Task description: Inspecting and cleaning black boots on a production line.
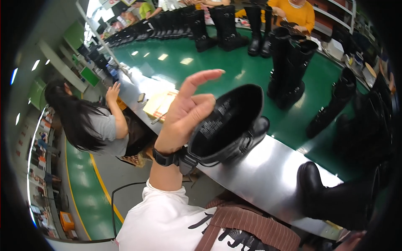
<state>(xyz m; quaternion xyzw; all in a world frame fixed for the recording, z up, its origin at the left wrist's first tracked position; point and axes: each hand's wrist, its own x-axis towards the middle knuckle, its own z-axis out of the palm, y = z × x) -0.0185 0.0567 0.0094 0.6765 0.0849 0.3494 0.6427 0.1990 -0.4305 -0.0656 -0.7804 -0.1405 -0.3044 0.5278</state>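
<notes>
My left hand, with a black band at the wrist, is at the rim of a tall black boot. Its index finger sticks out above the opening, while the thumb and another finger are bent together against the rim. The boot's dark inside faces up at me, and buckled straps cross its outer side. At the lower right another black boot is tilted over the metal table edge, toe up. A blurred patch of skin at the bottom edge beneath it seems to be my right hand; its fingers cannot be made out.
A metal ledge borders the green tabletop. Several black boots stand across it, with a long row at the back. A yellow box lies on the ledge. One person sits at left; another in yellow works opposite.
</notes>
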